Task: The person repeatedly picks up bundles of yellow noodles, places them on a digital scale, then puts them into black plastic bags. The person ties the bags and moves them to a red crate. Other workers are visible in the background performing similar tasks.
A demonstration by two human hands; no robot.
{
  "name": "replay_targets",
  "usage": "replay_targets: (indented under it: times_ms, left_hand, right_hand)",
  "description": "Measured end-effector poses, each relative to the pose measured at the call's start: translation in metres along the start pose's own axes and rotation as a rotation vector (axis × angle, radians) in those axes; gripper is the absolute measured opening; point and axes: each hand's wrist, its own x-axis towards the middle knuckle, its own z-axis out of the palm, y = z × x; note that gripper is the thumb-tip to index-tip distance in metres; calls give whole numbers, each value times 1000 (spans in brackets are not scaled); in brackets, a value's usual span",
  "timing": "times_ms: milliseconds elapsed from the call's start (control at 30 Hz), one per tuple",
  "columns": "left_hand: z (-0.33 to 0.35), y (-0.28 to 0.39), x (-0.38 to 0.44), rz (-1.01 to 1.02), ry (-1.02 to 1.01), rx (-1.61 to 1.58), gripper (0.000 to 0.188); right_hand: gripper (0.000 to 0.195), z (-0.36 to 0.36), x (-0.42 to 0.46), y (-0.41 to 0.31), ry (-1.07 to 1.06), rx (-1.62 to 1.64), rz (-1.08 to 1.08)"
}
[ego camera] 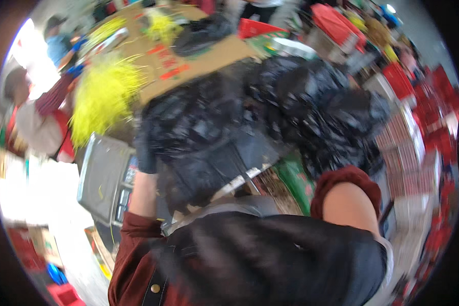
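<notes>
My left hand (147,147), in a dark glove, is at the left edge of a large black plastic bag (199,114). Blur hides its fingers, so whether it pinches the plastic cannot be told. The bag spreads in shiny folds across the work table in front of me, with a bunched heap (321,103) on the right. My right arm, its maroon sleeve (344,187) rolled up, reaches toward that heap. The right hand itself is out of sight, apparently behind the plastic.
Left of the bag sits a weighing scale (105,176) with a metal pan. Bright yellow strands (103,95) lie beyond it, near co-workers. Cardboard (199,65) covers the far table. Stacked printed packs (405,160) line the right side, and a green printed sheet (296,181) lies in front.
</notes>
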Motion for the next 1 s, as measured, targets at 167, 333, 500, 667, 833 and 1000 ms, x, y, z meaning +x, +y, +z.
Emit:
replay_targets:
  times_ms: [167, 333, 500, 667, 833, 1000]
  left_hand:
    - [-83, -25, 84, -248, -78, 301, 41]
    - [-114, -3, 79, 150, 324, 855, 53]
    - [11, -1, -12, 514, 121, 508, 43]
    - [217, -35, -94, 531, -520, 781, 37]
    - [360, -32, -137, 1122, -689, 759, 56]
    - [325, -34, -113, 739, -1030, 798, 51]
  right_hand:
    - [31, 13, 0, 6, 74, -47, 266]
    - [32, 37, -90, 123, -65, 213, 622]
    - [40, 53, -296, 240, 189, -964, 1311]
    - [38, 26, -321, 266, 753, -151, 1237]
    - [39, -21, -224, 186, 331, 255, 423]
    - [41, -45, -241, 212, 408, 376, 476]
